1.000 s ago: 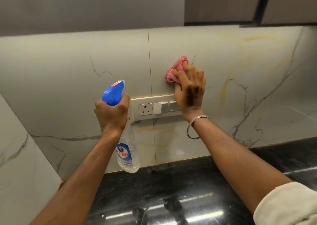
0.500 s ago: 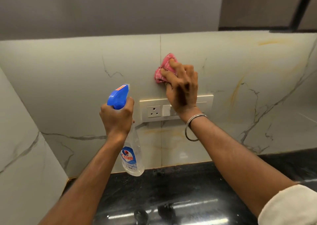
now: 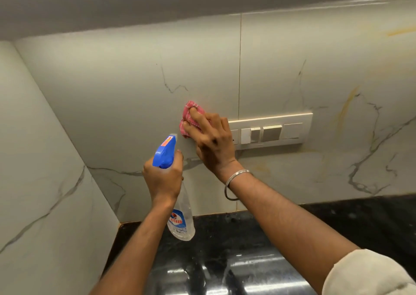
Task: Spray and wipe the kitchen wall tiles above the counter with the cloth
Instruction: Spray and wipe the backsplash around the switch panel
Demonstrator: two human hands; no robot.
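Note:
A clear spray bottle (image 3: pixel 182 218) with a blue trigger head is gripped by my left hand (image 3: pixel 163 177), held upright in front of the wall with its nozzle facing the tiles. My right hand (image 3: pixel 211 141) holds a bunched pink checked cloth (image 3: pixel 188 117) and presses it flat against the marbled wall tile (image 3: pixel 126 105), just left of the tile joint and of the switch plate. Most of the cloth is hidden under my fingers. The two hands are close together, the right one slightly above.
A cream switch and socket plate (image 3: pixel 283 129) is fixed to the wall right of my right hand. A side wall (image 3: pixel 40 159) meets the tiled wall in a corner at the left. The glossy black counter (image 3: pixel 225 261) runs below.
My right hand has slid the cloth leftward and down across the tile joint, from above the switch plate to its left side. The view has turned left; the bottle hand stays about the same.

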